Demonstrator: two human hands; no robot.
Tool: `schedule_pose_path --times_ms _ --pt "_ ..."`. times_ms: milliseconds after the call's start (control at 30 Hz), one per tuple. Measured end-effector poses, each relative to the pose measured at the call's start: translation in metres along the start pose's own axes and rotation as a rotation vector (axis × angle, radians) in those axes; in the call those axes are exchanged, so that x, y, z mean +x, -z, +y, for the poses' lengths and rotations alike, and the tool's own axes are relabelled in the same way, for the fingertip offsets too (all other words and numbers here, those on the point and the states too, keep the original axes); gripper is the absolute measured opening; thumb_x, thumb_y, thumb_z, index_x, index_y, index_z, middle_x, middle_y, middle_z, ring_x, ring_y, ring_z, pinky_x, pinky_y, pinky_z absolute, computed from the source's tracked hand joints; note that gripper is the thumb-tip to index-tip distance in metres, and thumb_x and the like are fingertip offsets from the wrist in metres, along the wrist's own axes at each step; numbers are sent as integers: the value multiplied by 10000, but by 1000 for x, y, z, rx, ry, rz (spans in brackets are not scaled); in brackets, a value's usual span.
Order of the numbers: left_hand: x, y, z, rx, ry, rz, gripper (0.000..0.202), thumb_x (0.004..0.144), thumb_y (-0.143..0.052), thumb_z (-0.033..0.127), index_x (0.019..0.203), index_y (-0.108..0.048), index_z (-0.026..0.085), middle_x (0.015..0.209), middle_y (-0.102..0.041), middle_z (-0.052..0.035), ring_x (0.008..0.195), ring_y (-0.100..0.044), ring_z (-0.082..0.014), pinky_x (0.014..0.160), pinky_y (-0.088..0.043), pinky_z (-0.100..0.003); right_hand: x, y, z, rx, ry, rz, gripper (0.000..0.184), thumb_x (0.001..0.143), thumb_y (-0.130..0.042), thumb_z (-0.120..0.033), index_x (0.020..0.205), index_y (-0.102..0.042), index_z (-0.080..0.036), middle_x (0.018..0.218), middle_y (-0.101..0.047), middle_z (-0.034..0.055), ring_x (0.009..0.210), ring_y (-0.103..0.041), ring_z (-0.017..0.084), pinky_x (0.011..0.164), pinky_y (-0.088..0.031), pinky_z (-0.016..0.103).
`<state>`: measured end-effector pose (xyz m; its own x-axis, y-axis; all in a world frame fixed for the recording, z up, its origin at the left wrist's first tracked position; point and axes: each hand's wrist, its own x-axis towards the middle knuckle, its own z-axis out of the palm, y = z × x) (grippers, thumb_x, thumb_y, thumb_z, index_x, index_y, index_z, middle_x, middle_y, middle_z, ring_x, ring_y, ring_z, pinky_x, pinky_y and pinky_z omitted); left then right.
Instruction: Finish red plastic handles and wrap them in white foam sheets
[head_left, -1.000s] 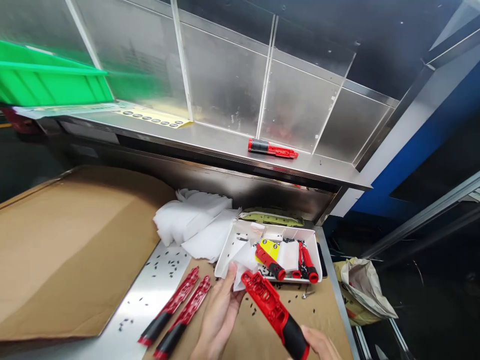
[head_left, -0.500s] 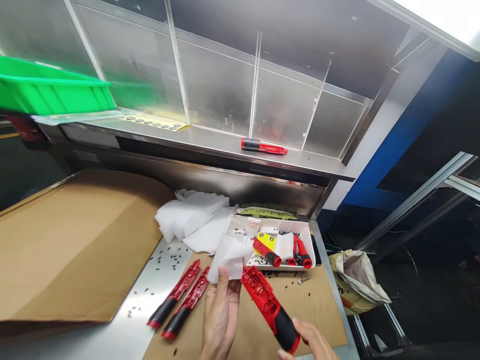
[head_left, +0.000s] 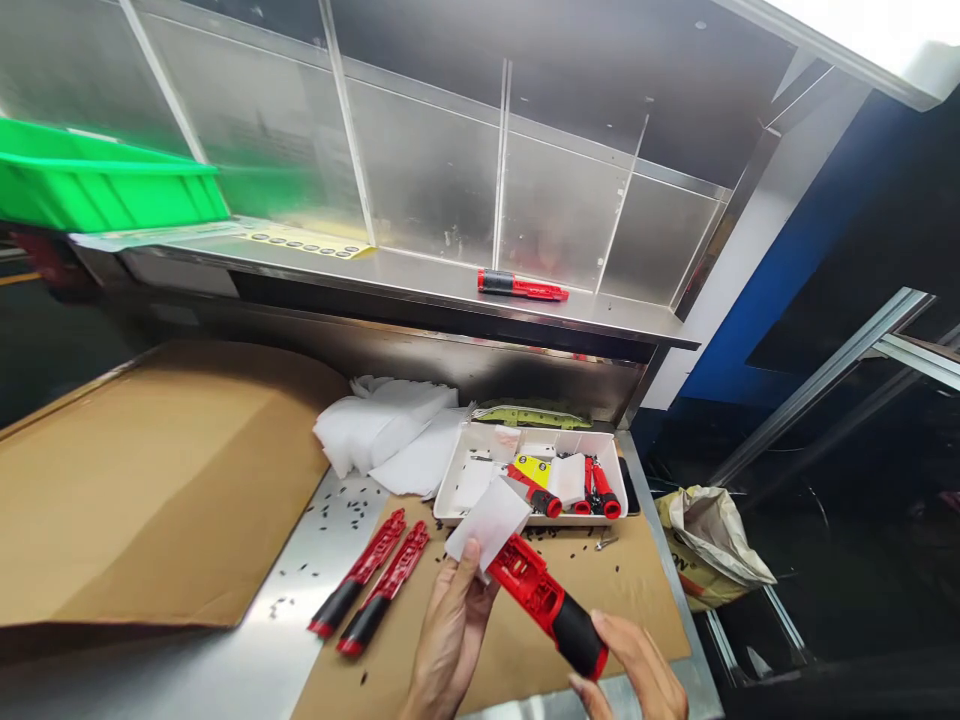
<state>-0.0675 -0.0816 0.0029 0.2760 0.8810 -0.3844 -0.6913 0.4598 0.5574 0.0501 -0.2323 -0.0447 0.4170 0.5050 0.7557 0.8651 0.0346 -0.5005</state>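
My right hand (head_left: 637,670) grips the black end of a red-and-black plastic handle shell (head_left: 551,605), held slanted above the cardboard sheet (head_left: 517,640). Against the shell's upper red end, my left hand (head_left: 450,640) pinches a small white sheet (head_left: 489,520) between thumb and fingers. Just behind them a white tray (head_left: 457,490) contains more red-and-black shells (head_left: 600,492), white sheets and a yellow label. Two further shells (head_left: 371,588) lie side by side on the bench left of my left hand.
A pile of white sheets (head_left: 379,435) lies behind the tray. A big folded cardboard piece (head_left: 150,480) covers the left bench. One more shell (head_left: 521,288) lies on the steel shelf above, with a green bin (head_left: 105,185) at its left. A crumpled bag (head_left: 712,545) sits right.
The white sheet has come down from in front of the tray onto the shell's upper end. My right hand has lowered the shell slightly. The view has shifted a little.
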Motion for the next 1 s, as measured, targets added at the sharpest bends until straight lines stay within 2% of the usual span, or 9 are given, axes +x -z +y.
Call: schedule_pose_path --times_ms 100,233,333,433,533,667,767,867,1000 --pt "-4 5 -6 68 49 -54 678 482 -945 216 1106 -679 219 854 -786 11 781 -726 -179 721 -592 -222 3 3 -3 9 -3 8 307 883 -648 -370 1145 -650 -210 947 -762 82 805 -742 229 706 -594 290" --pt "-11 14 -18 161 153 -149 638 527 -930 347 1091 -686 176 881 -781 -38 869 -719 -231 804 -580 -299 11 5 -8 62 29 13 312 896 -644 -381 1153 -645 -205 948 -761 90 817 -740 226 718 -600 294" --pt "-17 21 -29 205 212 -188 559 540 -918 382 1007 -708 156 899 -779 -65 941 -705 -270 879 -548 -347 18 7 -14 54 46 8 315 910 -617 -396 1157 -659 -204 1052 -740 115 973 -718 264 793 -606 348" --pt "-22 27 -38 232 262 -207 556 520 -914 434 954 -714 148 956 -776 -97 1005 -683 -299 907 -524 -367 23 11 -18 13 52 -7 335 908 -613 -412 1168 -663 -207 1211 -684 136 1177 -625 312 884 -588 416" --pt "-31 30 -43 244 307 -234 639 492 -919 457 1008 -712 143 990 -772 -118 1062 -660 -329 949 -494 -389 26 16 -19 2 63 -31 336 908 -617 -408 1174 -659 -208 1261 -658 145 1254 -562 330 924 -568 453" --pt "-44 29 -45 237 360 -304 717 510 -912 455 1124 -689 159 1028 -765 -127 1104 -641 -352 1015 -441 -439 28 21 -17 -27 121 -99 363 896 -628 -420 1188 -653 -207 1214 -688 144 1240 -570 350 934 -556 500" --pt "-55 28 -46 207 436 -409 640 530 -908 439 1077 -717 166 1002 -768 -125 1170 -604 -350 1068 -385 -443 30 22 -19 -40 170 -180 362 882 -646 -418 1181 -647 -213 1117 -734 118 1171 -624 346 952 -536 537" --pt "-65 31 -48 145 542 -490 543 564 -867 520 931 -757 134 942 -766 -164 1192 -584 -378 1052 -388 -472 32 22 -21 -12 183 -199 296 895 -626 -415 1109 -659 -213 1036 -757 97 1090 -675 332 961 -513 579" --pt "-74 47 -50 -202 741 -497 663 590 -785 653 993 -727 130 995 -745 -163 1142 -604 -382 973 -438 -506 33 22 -18 35 311 -354 275 893 -620 -396 1105 -683 -234 1029 -757 79 1058 -685 325 943 -507 613"
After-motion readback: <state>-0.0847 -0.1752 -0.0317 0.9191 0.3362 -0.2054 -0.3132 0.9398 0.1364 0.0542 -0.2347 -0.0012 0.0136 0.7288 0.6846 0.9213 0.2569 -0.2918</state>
